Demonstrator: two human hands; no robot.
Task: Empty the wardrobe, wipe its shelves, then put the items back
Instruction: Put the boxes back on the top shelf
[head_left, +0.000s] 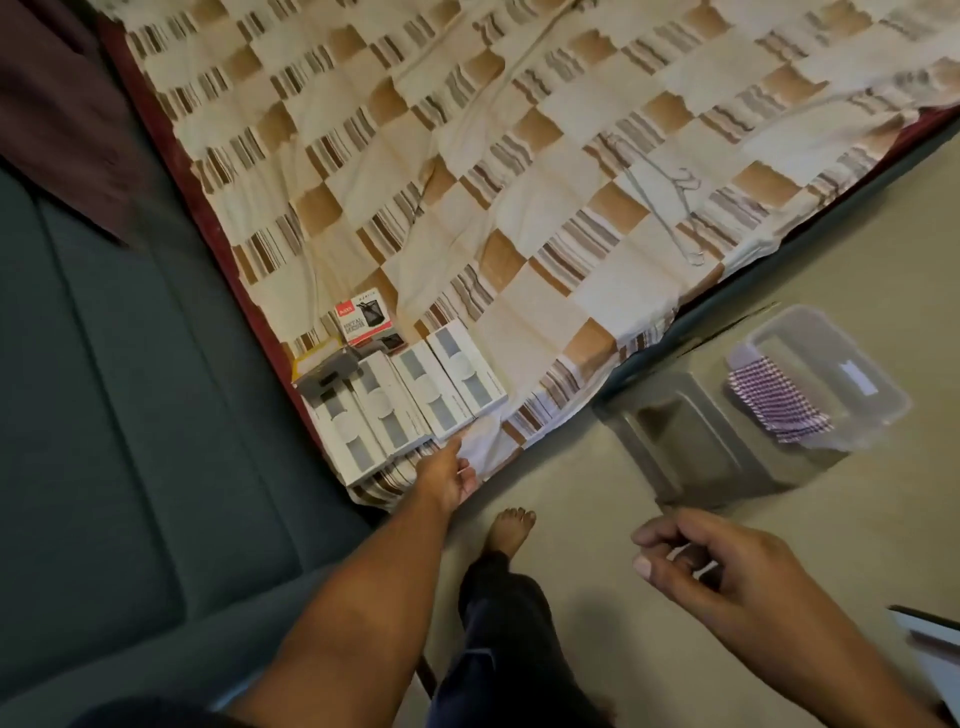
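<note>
White boxes (410, 400) lined up at bed (519, 156) corner. Our left hand (449, 475) reaching, fingers loose, touching box end; right hand (711, 558) curled, empty. We'd grab one box squarely, don't topple row.

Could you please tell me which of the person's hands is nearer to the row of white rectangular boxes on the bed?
Left. The left hand reaches the near end of the white rectangular boxes at the bed's corner. The right hand hangs over the floor, well apart from them.

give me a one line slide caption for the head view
Left hand reaches to white boxes lined up on the checked bedspread; right hand hangs loosely curled and empty.
</note>
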